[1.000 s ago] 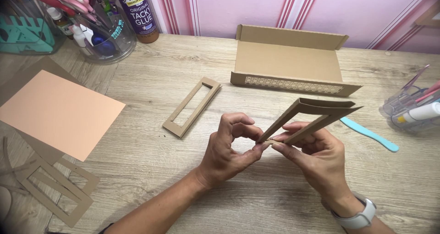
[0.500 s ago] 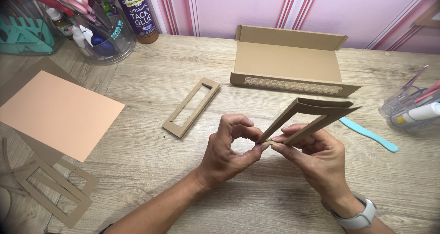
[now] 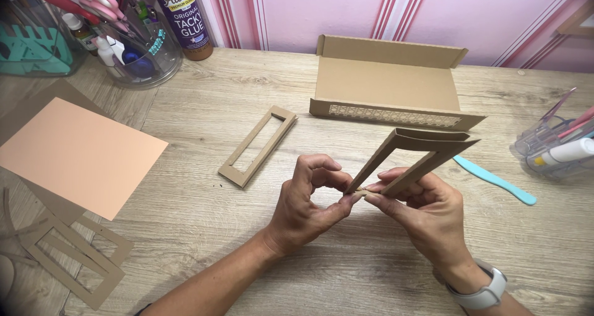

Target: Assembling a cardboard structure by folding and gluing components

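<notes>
Both hands hold a brown cardboard frame piece (image 3: pixel 427 149) tilted up above the wooden table (image 3: pixel 204 136). My left hand (image 3: pixel 309 198) pinches its lower corner between thumb and forefinger. My right hand (image 3: pixel 421 211), with a white watch on the wrist, grips the same lower end from the right. A second flat cardboard frame (image 3: pixel 257 146) lies on the table to the left of the hands. An open shallow cardboard box (image 3: pixel 390 87) sits behind them.
A peach paper sheet (image 3: pixel 80 155) and cardboard offcuts (image 3: pixel 74 254) lie at the left. A glue bottle (image 3: pixel 182 19) and a clear tub of tools (image 3: pixel 117 37) stand at the back left. A teal flat tool (image 3: pixel 495 180) and a clear container (image 3: pixel 554 142) are at the right.
</notes>
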